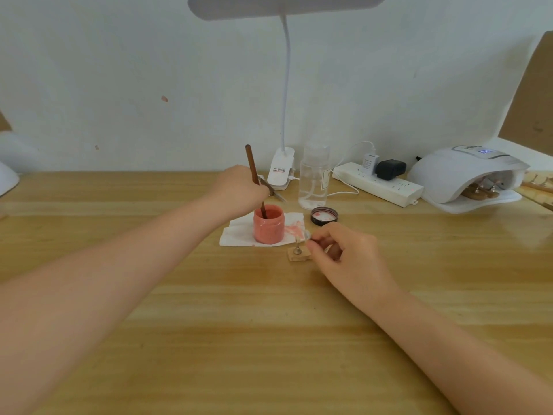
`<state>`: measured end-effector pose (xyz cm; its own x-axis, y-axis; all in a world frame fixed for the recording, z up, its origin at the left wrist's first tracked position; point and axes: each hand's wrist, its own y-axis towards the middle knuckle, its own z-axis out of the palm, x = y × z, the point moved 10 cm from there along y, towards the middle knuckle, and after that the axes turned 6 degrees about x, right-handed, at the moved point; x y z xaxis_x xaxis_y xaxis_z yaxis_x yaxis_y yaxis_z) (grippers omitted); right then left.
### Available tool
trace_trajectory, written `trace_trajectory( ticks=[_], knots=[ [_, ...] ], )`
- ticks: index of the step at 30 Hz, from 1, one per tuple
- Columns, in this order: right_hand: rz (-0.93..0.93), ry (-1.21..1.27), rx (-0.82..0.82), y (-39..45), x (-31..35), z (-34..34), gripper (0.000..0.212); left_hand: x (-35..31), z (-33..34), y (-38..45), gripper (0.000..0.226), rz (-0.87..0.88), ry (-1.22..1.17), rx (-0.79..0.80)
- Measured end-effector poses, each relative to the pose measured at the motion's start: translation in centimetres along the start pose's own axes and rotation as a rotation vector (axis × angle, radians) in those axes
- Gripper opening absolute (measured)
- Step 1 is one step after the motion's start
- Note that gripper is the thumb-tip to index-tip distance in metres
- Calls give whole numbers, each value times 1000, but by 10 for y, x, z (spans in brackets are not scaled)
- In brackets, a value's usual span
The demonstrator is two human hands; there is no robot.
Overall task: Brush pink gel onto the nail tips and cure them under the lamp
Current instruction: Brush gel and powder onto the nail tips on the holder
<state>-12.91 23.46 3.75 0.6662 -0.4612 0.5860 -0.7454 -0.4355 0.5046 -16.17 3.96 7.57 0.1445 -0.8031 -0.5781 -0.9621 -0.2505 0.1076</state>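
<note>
The left hand (239, 187) grips a brown brush (254, 175), its tip dipped inside the pink gel jar (268, 224). Just right of the jar, the right hand (344, 253) pinches a nail tip (306, 235) near a small wooden stand (299, 254). Far right of the jar, the curing lamp (466, 175) covers other stands

Both forearms are bare from the near edge of the view up to the wrists, with no sleeve cuffs showing; the left hand (239, 187) and the right hand (344, 259) are bare too, without gloves, and the fingernails look short and plain
</note>
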Motion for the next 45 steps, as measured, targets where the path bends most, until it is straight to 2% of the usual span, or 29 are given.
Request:
trace_trajectory(
  ticks=[2, 6, 13, 20, 27, 33, 41, 45],
  knots=[
    [15, 4, -1, 0, -2, 0, 3, 7, -6, 1, 20, -22, -80, -47],
    [8, -5, -7, 0, -1, 0, 3, 34, -23, -1, 15, -126, -454, -152],
    [27, 35, -17, 1, -5, -2, 2, 73, -13, -10, 11, -321, -810, -122],
    [22, 35, -12, 0, -1, -3, 2, 95, -7, -14, 17, -404, -909, -78],
    [26, 21, -7, 0, -1, -2, 2, 103, -22, -16, 17, -403, -1018, -181],
    [36, 30, -8, 0, 0, -4, 1, 92, 1, -16, 20, -389, -1052, -97],
    [64, 33, 6, -1, -2, -4, 3, 115, 0, -28, 20, -396, -1109, -217],
    [80, 57, 0, -1, -4, -5, 5, 101, -17, -32, 17, -275, -1225, -311]
  ],
)
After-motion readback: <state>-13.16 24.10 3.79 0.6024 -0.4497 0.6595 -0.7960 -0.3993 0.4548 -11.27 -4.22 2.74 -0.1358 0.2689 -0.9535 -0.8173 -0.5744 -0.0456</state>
